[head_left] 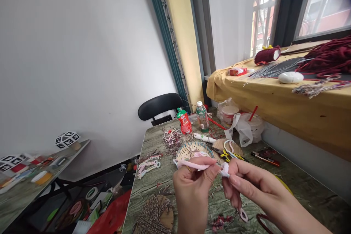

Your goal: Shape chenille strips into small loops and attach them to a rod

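Pink cord [192, 165] pinched between left hand [192, 186], right hand [246, 186], near table [307, 190] edge

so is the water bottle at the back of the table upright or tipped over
Upright. The water bottle stands on its base with its white cap on top, beside the green-capped red pouch, well beyond both hands.

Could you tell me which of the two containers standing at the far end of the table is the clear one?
The water bottle, with a white cap and green label; the red pouch beside it has a green cap.
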Demonstrator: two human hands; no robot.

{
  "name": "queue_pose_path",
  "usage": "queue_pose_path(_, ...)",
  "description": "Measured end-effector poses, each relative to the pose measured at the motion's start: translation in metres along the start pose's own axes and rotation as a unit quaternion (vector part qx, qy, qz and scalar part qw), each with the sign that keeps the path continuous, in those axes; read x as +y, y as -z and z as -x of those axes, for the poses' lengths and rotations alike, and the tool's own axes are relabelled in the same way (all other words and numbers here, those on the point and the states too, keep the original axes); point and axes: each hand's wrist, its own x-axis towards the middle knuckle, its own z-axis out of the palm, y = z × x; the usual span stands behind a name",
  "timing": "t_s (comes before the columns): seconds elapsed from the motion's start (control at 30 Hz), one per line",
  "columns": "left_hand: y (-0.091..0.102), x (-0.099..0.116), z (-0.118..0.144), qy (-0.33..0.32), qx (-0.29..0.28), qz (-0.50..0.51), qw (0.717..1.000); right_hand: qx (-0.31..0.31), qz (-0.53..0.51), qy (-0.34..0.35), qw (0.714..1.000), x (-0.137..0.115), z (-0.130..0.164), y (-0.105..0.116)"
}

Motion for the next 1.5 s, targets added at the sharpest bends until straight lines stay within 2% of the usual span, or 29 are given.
queue_pose_path(0.07,0.0,-0.002,-0.001,0.009,-0.002,0.016,1.0,-0.027,-0.105,-0.013,0.994,0.004,-0.002,0.001)
queue_pose_path(0.2,0.0,-0.005,-0.003,0.065,-0.033,0.094,0.993,-0.05,-0.266,-0.05,0.961,0.014,-0.005,0.002)
queue_pose_path(0.3,0.001,-0.004,-0.008,0.122,-0.065,0.137,0.981,-0.063,-0.303,-0.084,0.947,0.017,-0.004,0.005)
queue_pose_path(0.37,0.002,-0.003,-0.011,0.146,-0.096,0.13,0.976,-0.063,-0.306,-0.103,0.944,0.016,-0.003,0.008)
queue_pose_path(0.43,0.003,-0.004,-0.013,0.136,-0.137,0.106,0.975,-0.057,-0.299,-0.123,0.945,0.014,-0.004,0.011)
queue_pose_path(0.53,0.007,-0.008,-0.017,0.085,-0.205,0.067,0.973,-0.039,-0.279,-0.149,0.948,0.013,-0.006,0.015)
queue_pose_path(0.67,0.013,-0.014,-0.019,0.039,-0.271,0.005,0.962,0.002,-0.267,-0.147,0.953,0.015,-0.009,0.017)
queue_pose_path(0.73,0.014,-0.016,-0.02,0.026,-0.26,-0.018,0.965,0.013,-0.25,-0.137,0.958,0.016,-0.01,0.015)
queue_pose_path(0.87,0.011,-0.022,-0.02,-0.002,-0.18,-0.071,0.981,0.034,-0.17,-0.105,0.979,0.013,-0.012,0.018)
queue_pose_path(0.93,0.01,-0.025,-0.021,0.023,-0.157,-0.082,0.984,0.071,-0.11,-0.071,0.989,0.01,-0.012,0.029)
queue_pose_path(1.0,0.011,-0.028,-0.022,0.054,-0.135,-0.072,0.987,0.131,0.004,-0.035,0.991,0.011,-0.011,0.05)
queue_pose_path(1.03,0.011,-0.029,-0.022,0.063,-0.12,-0.064,0.989,0.167,0.088,-0.022,0.982,0.014,-0.01,0.064)
queue_pose_path(1.07,0.011,-0.03,-0.023,0.068,-0.106,-0.058,0.99,0.198,0.214,-0.021,0.956,0.019,-0.009,0.078)
queue_pose_path(1.1,0.011,-0.031,-0.024,0.069,-0.09,-0.054,0.992,0.217,0.371,-0.032,0.902,0.026,-0.007,0.093)
queue_pose_path(1.13,0.011,-0.032,-0.025,0.067,-0.075,-0.052,0.993,0.223,0.426,-0.048,0.875,0.036,-0.005,0.108)
queue_pose_path(1.23,0.01,-0.034,-0.027,0.065,-0.044,-0.045,0.996,0.233,0.529,-0.092,0.811,0.075,0.003,0.139)
queue_pose_path(1.3,0.01,-0.035,-0.029,0.06,-0.02,-0.031,0.998,0.224,0.583,-0.105,0.774,0.101,0.01,0.147)
queue_pose_path(1.4,0.01,-0.035,-0.031,0.062,-0.001,-0.012,0.998,0.194,0.636,-0.093,0.741,0.13,0.02,0.147)
queue_pose_path(1.5,0.012,-0.033,-0.031,0.07,0.006,-0.001,0.998,0.173,0.669,-0.071,0.719,0.143,0.026,0.145)
